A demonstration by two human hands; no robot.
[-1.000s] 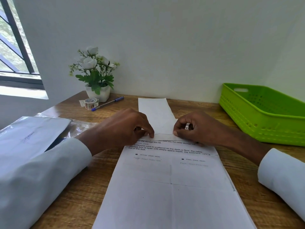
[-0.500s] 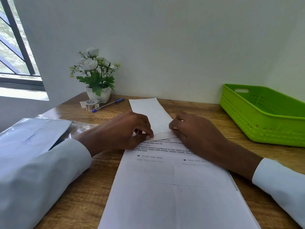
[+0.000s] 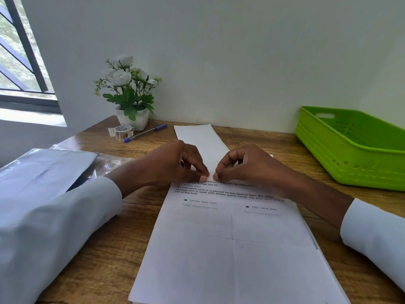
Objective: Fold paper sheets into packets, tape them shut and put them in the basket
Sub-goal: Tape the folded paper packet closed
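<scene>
A narrow folded strip of white paper (image 3: 200, 138) lies on the wooden table, running away from me. My left hand (image 3: 175, 163) and my right hand (image 3: 249, 165) meet at its near end, thumbs and forefingers pinching that edge almost tip to tip. The strip's near end rests on a stack of printed sheets (image 3: 232, 244) that reaches to the table's front edge. A green plastic basket (image 3: 350, 150) stands at the right, and I see nothing inside it. A roll of tape (image 3: 123, 132) lies at the back left.
A white pot of artificial flowers (image 3: 132, 119) stands against the wall behind the tape, and a blue pen (image 3: 145, 132) lies beside it. A clear plastic sleeve holding papers (image 3: 48, 170) lies at the left, under my left sleeve. A window is at the far left.
My right hand has lifted from lying flat on the fold into a pinch. Both hands have drawn together at the middle of the strip's near edge.
</scene>
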